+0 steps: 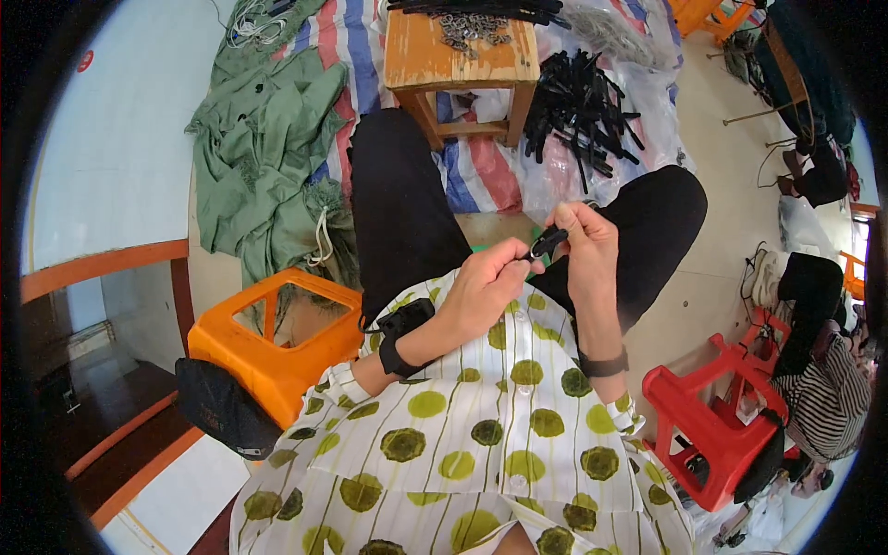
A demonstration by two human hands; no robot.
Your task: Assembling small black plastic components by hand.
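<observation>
Above my lap, my left hand (488, 290) and my right hand (586, 252) meet at a short black strap (549, 242). A small silvery metal piece shows on it between the fingertips, too small to name surely. The fingers of both hands are closed in a pinch, the right one on the strap's upper part, the left one at its lower end. Beyond my knees stands a wooden stool (407, 57) with small metal clasps (474, 31) and long black strips (481, 7) on top. To its right lies a heap of similar black straps (585, 116).
A striped plastic sheet (490, 174) covers the floor ahead, with green cloth (264, 153) at left. Near my left side an orange plastic stool (268, 356) lies tipped, a dark cap (222, 407) beside it. At right is a red stool (708, 416); another person (814, 370) sits beyond.
</observation>
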